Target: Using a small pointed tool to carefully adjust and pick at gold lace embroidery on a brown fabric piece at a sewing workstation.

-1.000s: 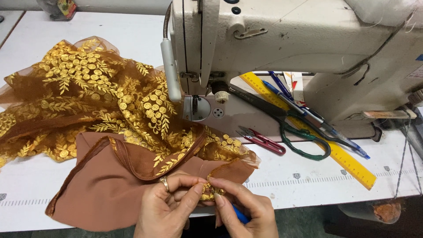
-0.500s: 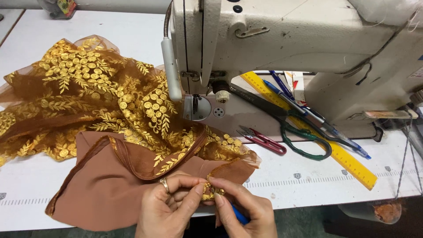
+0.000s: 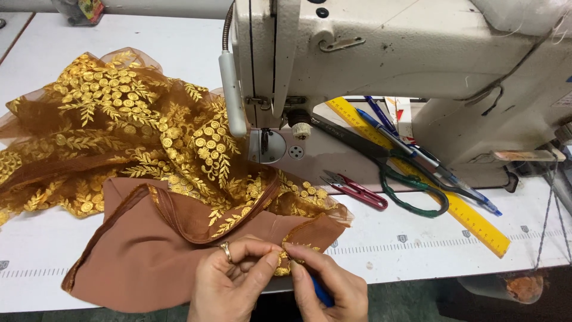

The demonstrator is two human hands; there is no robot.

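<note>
Both pinching gold-embroidered brown fabric [image 3: 179,173] at bench [image 3: 36,238] front edge: left hand [image 3: 229,283], ringed, and right hand [image 3: 328,286], closed also around blue tool [image 3: 322,293]. Beyond, sewing machine [image 3: 387,53], red snips [image 3: 354,189], scissors [image 3: 387,167], yellow ruler [image 3: 471,217].

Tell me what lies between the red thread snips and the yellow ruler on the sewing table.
In the head view, the green-handled scissors lie between the red thread snips and the yellow ruler, their loops overlapping the ruler.

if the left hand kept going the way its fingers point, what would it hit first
The left hand points right, toward the right hand. Its fingertips already pinch the gold embroidered fabric edge, so it would likely meet the right hand's fingers just beyond that, though depth is hard to judge.
</note>
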